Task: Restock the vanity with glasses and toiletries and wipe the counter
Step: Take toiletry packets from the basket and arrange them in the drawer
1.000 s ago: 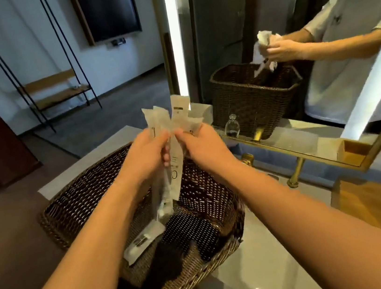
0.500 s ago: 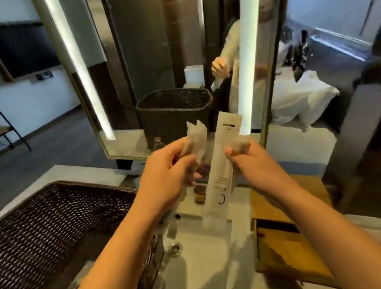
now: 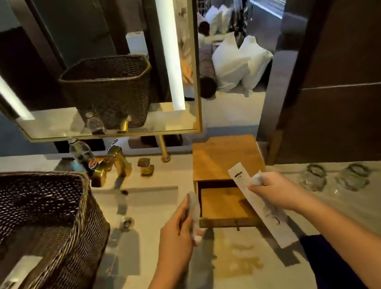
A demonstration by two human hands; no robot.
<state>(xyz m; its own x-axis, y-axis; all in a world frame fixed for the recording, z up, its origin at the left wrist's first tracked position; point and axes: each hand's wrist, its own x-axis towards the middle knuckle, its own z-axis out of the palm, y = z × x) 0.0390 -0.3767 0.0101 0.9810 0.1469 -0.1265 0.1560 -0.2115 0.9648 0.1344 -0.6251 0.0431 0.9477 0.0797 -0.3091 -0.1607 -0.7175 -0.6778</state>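
Right hand (image 3: pixel 273 190) pinches long sachet (image 3: pixel 260 208) near top — light, floppy, grip mid-length; left hand (image 3: pixel 179 229) clamps smaller packet (image 3: pixel 194 207).

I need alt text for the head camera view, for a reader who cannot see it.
Two bare hands hold white toiletry packets above the open drawer of a wooden box on a pale vanity counter: the right hand a long flat sachet, the left hand a smaller packet. A wicker basket stands left.

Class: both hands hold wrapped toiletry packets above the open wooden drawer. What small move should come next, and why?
Probably lower the right hand and lay its long packet in the drawer: the drawer is pulled open, looks bare, and lies just beneath. The left hand grips a smaller packet.
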